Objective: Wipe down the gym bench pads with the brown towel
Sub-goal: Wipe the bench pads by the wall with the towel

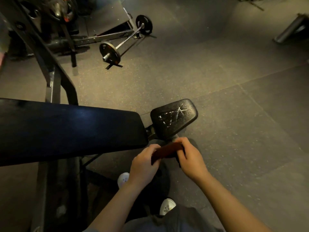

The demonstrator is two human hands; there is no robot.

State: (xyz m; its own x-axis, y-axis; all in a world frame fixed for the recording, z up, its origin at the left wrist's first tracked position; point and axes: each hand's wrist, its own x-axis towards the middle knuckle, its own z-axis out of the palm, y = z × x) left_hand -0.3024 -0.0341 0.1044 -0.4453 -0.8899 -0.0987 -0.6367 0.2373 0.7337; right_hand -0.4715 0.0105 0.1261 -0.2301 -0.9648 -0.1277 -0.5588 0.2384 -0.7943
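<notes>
Low at centre frame, both hands, left hand [145,162] and right hand [190,156], pinched the brown towel [168,150]; the smudged seat pad [173,118] lay just above, nearer the right

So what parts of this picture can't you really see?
- Brown towel: both ends sit inside the left hand and right hand in the head view, so its full size is hidden.
- Long bench pad: cut off at the left edge.
- Rack plates, top left: too dark and blurred to read.
- Legs under the bench: lost in shadow.
</notes>
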